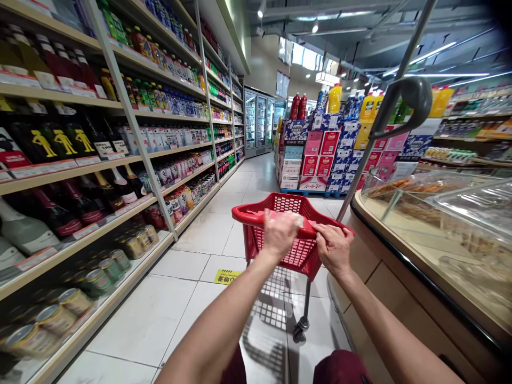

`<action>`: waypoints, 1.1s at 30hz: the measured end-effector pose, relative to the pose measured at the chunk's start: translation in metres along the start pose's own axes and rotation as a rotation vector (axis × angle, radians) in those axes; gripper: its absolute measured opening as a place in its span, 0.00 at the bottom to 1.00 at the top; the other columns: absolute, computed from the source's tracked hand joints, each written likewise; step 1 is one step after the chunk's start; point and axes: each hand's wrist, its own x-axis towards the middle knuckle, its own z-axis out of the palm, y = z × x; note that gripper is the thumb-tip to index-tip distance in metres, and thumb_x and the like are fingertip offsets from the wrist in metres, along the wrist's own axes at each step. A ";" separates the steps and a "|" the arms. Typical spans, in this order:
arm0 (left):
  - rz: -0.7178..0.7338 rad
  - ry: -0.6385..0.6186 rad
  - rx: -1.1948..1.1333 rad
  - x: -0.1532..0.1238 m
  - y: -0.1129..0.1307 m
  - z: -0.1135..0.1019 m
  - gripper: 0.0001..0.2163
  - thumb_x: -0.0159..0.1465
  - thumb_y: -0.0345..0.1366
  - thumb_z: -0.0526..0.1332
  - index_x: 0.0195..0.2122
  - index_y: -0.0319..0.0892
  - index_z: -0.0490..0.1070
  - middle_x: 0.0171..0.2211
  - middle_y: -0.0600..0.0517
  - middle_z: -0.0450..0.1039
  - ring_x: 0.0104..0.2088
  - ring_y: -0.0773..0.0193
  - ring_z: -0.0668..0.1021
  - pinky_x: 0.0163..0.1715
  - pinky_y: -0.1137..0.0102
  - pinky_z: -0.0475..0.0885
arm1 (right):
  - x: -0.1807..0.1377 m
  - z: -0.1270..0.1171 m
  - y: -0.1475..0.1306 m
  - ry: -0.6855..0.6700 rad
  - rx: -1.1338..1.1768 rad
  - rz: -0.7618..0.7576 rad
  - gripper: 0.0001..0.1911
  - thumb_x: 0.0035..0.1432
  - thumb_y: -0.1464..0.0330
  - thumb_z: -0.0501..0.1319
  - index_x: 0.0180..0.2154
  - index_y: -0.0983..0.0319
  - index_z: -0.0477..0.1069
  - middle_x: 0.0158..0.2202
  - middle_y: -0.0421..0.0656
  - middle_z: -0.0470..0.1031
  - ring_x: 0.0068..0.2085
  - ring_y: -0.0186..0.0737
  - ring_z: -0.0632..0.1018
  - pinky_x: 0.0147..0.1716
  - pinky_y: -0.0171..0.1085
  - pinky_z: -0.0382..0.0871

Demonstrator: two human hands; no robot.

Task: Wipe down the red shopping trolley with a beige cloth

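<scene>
A red plastic shopping cart [296,252] stands straight in front of me on the tiled floor. My left hand [281,233] is closed over the middle of its handle [248,214], slightly blurred. A pale pinkish-white patch shows by those fingers; I cannot make out what it is. Farther right, my right hand [334,248] curls over the same handle, fingers bent and thumb side inward. The basket has lattice walls, and its inside is partly hidden by my hands. A caster wheel [300,329] shows below.
Shelves [192,144] of bottles and cans line the left. To the right stands a curved food counter [400,250] with clear covers, close to the cart. A grey pole [362,165] rises at its edge. Stacked drink boxes [316,160] stand ahead; glass-door fridges [258,120] lie beyond.
</scene>
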 end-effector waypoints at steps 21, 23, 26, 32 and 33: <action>-0.143 0.005 0.042 0.006 -0.008 -0.010 0.10 0.62 0.35 0.51 0.43 0.49 0.67 0.44 0.54 0.73 0.44 0.62 0.74 0.58 0.47 0.40 | -0.002 0.000 0.004 -0.006 0.011 0.019 0.13 0.53 0.69 0.51 0.37 0.55 0.73 0.38 0.39 0.77 0.41 0.41 0.73 0.50 0.48 0.46; 0.049 -0.061 -0.004 0.005 0.002 -0.005 0.10 0.62 0.36 0.52 0.44 0.50 0.66 0.46 0.55 0.72 0.46 0.64 0.73 0.58 0.50 0.37 | -0.002 0.001 0.005 -0.014 -0.004 -0.010 0.13 0.54 0.68 0.51 0.38 0.56 0.72 0.38 0.39 0.77 0.41 0.40 0.73 0.51 0.47 0.46; -0.001 -0.036 0.004 0.004 -0.004 -0.008 0.11 0.63 0.38 0.51 0.44 0.50 0.66 0.45 0.55 0.72 0.45 0.64 0.73 0.58 0.49 0.36 | -0.003 0.000 0.006 -0.043 -0.019 -0.061 0.14 0.55 0.67 0.51 0.40 0.57 0.71 0.41 0.40 0.76 0.43 0.40 0.72 0.52 0.47 0.46; -0.167 0.067 0.055 -0.007 -0.025 -0.017 0.11 0.63 0.37 0.50 0.45 0.50 0.66 0.46 0.54 0.72 0.45 0.63 0.73 0.58 0.48 0.38 | -0.004 0.001 0.006 0.000 0.001 -0.014 0.14 0.55 0.67 0.50 0.38 0.56 0.72 0.40 0.39 0.76 0.42 0.41 0.73 0.52 0.48 0.45; -0.075 0.036 0.046 -0.009 -0.024 -0.015 0.11 0.63 0.38 0.50 0.46 0.51 0.65 0.47 0.54 0.71 0.46 0.63 0.73 0.58 0.49 0.38 | -0.004 0.000 0.007 -0.011 0.001 -0.011 0.14 0.55 0.67 0.50 0.38 0.56 0.72 0.40 0.40 0.76 0.42 0.41 0.73 0.52 0.48 0.45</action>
